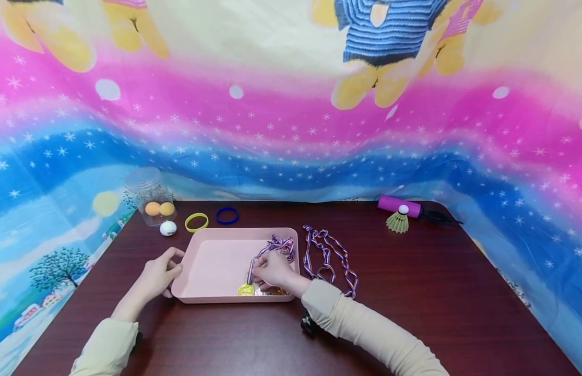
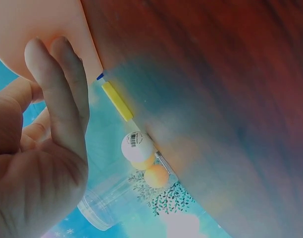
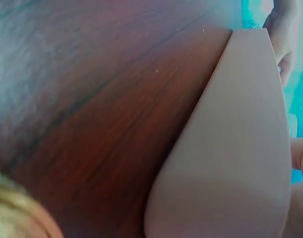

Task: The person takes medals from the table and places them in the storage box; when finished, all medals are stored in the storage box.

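A shallow pink tray (image 1: 220,263) lies on the dark wooden table. My left hand (image 1: 156,271) is at its left end; in the left wrist view two straight fingers (image 2: 55,94) rest against the tray's wall. Inside the tray's right part, my right hand (image 1: 275,269) pinches the striped ribbon (image 1: 251,271) of a gold medal (image 1: 246,290). More ribbon (image 1: 281,243) is bunched behind that hand, and silver and bronze-coloured medals show partly below it. Another striped ribbon (image 1: 347,261) lies right of the tray, partly hidden by the right forearm.
Behind the tray lie a yellow wristband (image 1: 197,223) and a blue wristband (image 1: 227,215). At back left, a clear jar (image 1: 145,193) holds orange balls, with a white ball (image 1: 168,228) before it. A shuttlecock (image 1: 398,222) and purple cylinder (image 1: 400,206) are at back right.
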A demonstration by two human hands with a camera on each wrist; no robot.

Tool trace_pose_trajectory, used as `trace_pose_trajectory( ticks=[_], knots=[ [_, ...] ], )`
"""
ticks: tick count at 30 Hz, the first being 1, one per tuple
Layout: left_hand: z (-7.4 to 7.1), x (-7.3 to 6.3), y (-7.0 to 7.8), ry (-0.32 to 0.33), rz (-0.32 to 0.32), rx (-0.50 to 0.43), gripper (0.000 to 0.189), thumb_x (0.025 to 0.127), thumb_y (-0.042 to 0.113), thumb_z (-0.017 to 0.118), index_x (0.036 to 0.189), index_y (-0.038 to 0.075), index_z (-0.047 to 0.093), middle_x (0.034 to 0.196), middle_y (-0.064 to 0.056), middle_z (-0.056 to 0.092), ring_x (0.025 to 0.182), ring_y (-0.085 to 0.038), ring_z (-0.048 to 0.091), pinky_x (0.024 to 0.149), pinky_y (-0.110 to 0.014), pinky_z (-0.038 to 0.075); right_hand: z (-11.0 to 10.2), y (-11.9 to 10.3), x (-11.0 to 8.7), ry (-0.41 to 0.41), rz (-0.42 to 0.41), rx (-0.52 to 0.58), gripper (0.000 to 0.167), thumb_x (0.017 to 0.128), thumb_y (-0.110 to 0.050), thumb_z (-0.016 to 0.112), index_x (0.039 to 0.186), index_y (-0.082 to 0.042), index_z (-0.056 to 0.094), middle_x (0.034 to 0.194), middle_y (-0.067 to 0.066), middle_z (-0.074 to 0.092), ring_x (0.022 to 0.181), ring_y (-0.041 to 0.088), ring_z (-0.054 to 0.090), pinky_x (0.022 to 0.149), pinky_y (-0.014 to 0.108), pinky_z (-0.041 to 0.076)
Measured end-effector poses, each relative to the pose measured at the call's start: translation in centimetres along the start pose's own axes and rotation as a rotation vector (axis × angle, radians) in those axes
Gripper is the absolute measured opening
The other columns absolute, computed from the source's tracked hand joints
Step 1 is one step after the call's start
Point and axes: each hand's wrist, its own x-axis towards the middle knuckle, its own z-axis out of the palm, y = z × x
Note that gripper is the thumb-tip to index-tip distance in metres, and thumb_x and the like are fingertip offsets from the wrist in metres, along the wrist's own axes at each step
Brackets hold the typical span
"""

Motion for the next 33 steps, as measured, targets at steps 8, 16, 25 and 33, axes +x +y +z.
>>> trace_pose_trajectory(
  ticks=[8,16,25,33],
  knots=[
    [-0.1,-0.1,0.1,-0.011,-0.003,0.006,0.032,0.096,0.007,0.046,0.128,0.001,0.041,0.091,-0.018,0.062,0.055,-0.016,0.058,0.044,-0.034,0.055,-1.8,-0.9,-0.7,-0.043,-0.055,-0.061,0.007,0.087,-0.001,0.063,0.088,0.007,0.064,0.079,0.022,0.070,0.070,0.032,0.071,0.054,0.032,0.060],
    [-0.1,-0.1,0.2,-0.011,0.006,0.010,0.032,0.097,0.007,0.047,0.128,0.002,0.041,0.091,-0.018,0.061,0.054,-0.017,0.058,0.044,-0.034,0.055,-6.2,-2.7,-2.1,-0.074,-0.174,-0.280,0.007,0.087,-0.005,0.064,0.089,0.002,0.065,0.080,0.015,0.069,0.073,0.037,0.069,0.056,0.033,0.060],
    [-0.3,-0.1,0.2,-0.011,-0.002,0.015,0.032,0.097,0.007,0.046,0.128,0.001,0.041,0.092,-0.019,0.062,0.055,-0.017,0.058,0.044,-0.034,0.055,-12.5,-2.1,-2.9,-0.030,-0.097,-0.245,0.012,0.090,-0.008,0.062,0.094,0.003,0.063,0.089,0.020,0.070,0.079,0.032,0.072,0.056,0.032,0.060],
    [-0.2,-0.1,0.3,-0.017,-0.005,0.015,0.033,0.097,0.007,0.046,0.129,0.001,0.040,0.092,-0.019,0.062,0.054,-0.017,0.058,0.044,-0.034,0.055,-16.0,2.5,-4.7,-0.035,0.046,-0.091,0.016,0.092,-0.007,0.058,0.099,0.007,0.057,0.094,0.027,0.067,0.061,0.020,0.070,0.052,0.032,0.059]
  ],
)
